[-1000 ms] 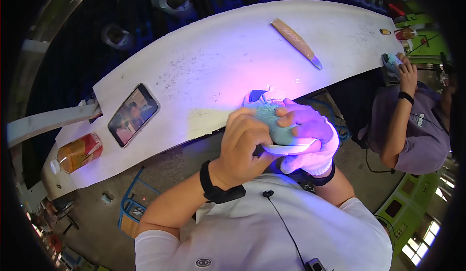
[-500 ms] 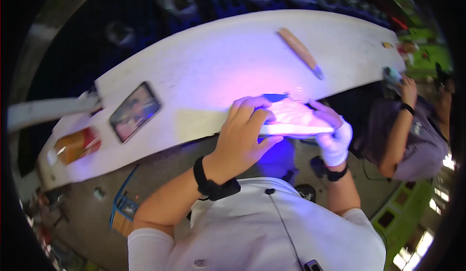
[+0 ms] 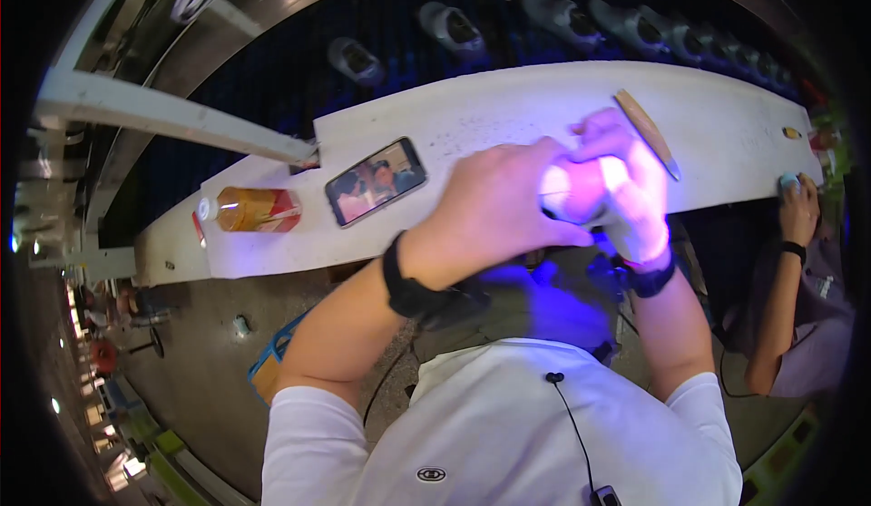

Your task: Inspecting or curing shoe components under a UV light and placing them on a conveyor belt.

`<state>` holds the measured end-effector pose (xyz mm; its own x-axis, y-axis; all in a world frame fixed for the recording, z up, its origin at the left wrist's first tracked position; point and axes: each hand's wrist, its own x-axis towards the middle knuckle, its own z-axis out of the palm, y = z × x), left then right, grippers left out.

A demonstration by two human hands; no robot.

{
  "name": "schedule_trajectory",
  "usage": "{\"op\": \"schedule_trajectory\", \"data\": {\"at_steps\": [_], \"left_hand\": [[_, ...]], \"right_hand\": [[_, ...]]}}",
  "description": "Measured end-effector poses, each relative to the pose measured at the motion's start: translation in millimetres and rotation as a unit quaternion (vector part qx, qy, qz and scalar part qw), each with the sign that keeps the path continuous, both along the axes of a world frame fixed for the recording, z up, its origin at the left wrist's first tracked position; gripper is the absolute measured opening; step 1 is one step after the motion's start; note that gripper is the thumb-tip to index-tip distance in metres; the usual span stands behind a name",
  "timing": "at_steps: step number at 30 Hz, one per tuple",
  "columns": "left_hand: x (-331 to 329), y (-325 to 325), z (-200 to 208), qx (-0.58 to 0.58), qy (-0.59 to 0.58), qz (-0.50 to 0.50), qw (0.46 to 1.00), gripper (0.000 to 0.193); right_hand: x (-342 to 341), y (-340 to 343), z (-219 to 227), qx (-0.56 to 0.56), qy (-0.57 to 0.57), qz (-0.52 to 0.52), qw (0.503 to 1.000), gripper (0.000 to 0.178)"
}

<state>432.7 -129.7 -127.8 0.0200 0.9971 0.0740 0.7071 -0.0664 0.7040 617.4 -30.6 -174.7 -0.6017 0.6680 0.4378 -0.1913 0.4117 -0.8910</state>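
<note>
Both of my hands are raised in front of the white workbench [image 3: 472,116], clasped around one small pale shoe [image 3: 573,190] that glows pink-white under violet light. My left hand [image 3: 494,207], bare with a black wristband, wraps over the shoe from the left and hides most of it. From the right, my right hand [image 3: 637,184], in a light glove and a black watch, holds the same shoe. Only a small lit patch of the shoe shows between the fingers.
A phone [image 3: 376,181] with a lit screen and a lying amber bottle [image 3: 254,209] rest on the bench's left part. A wooden-handled tool [image 3: 646,130] lies at the right. Shoes [image 3: 356,60] ride a dark belt behind. Another person's hand [image 3: 798,211] rests at the bench's right end.
My hands have turned the shoe and drawn it closer together, the left hand now covering most of it. The view has tilted, showing more of the bench's left side.
</note>
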Motion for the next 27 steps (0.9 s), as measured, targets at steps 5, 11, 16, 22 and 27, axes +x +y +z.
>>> {"op": "schedule_trajectory", "data": {"at_steps": [5, 11, 16, 22, 27], "left_hand": [[-27, -6, 0, -0.086, 0.003, 0.017, 0.996, 0.065], [-38, -1, -19, -0.111, -0.08, 0.077, 0.988, 0.055], [-24, 23, -10, -0.068, -0.106, 0.071, 0.989, 0.063], [26, 31, 13, -0.07, 0.218, -0.083, 0.97, 0.08], [35, 16, 1, 0.041, 0.219, -0.133, 0.966, 0.063]], "right_hand": [[-39, 3, -24, -0.434, 0.36, 0.126, 0.816, 0.022], [-63, 17, 8, -0.379, 0.089, 0.094, 0.916, 0.022], [-57, 30, 12, -0.257, -0.046, 0.116, 0.958, 0.021], [2, 22, 3, -0.248, 0.009, 0.118, 0.962, 0.064], [32, 7, 19, -0.088, -0.096, 0.107, 0.986, 0.036]]}}
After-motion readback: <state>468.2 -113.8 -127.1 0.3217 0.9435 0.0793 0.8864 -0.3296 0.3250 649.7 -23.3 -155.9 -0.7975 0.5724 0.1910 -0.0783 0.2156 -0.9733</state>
